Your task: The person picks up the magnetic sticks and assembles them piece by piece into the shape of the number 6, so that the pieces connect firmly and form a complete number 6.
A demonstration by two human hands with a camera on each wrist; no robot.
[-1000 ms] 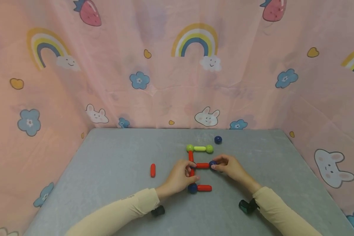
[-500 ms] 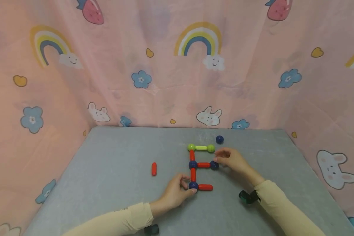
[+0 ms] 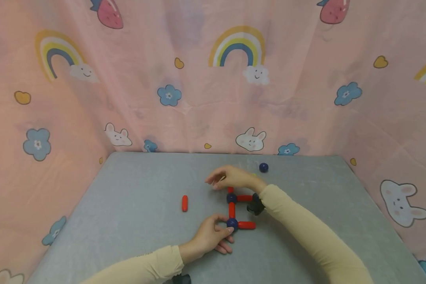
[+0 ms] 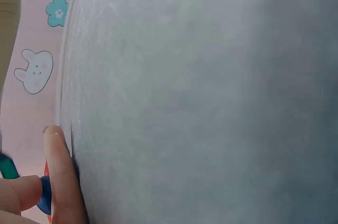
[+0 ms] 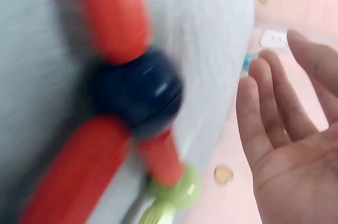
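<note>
My left hand (image 3: 210, 235) pinches the near dark blue ball (image 3: 232, 224) between thumb and fingers; in the left wrist view the blue ball (image 4: 45, 196) shows between two fingers. From this ball a red rod (image 3: 247, 225) points right, and another red rod (image 3: 232, 210) runs back to the middle blue ball (image 3: 231, 198). My right hand (image 3: 232, 176), holding nothing, reaches left over the far end of the structure, its fingers loosely extended. Arm and hand mostly hide the green pieces in the head view, but the right wrist view shows a green ball (image 5: 185, 187).
A loose red rod (image 3: 184, 203) lies on the grey table (image 3: 135, 221) left of the structure. At the back, a loose blue ball (image 3: 264, 167) sits beyond my right forearm. A pink patterned curtain (image 3: 198, 118) borders the table behind and at the sides.
My right hand has let go of the ball at the end of the middle rod and swung left across the structure. My left hand has moved from the middle ball down to the near one.
</note>
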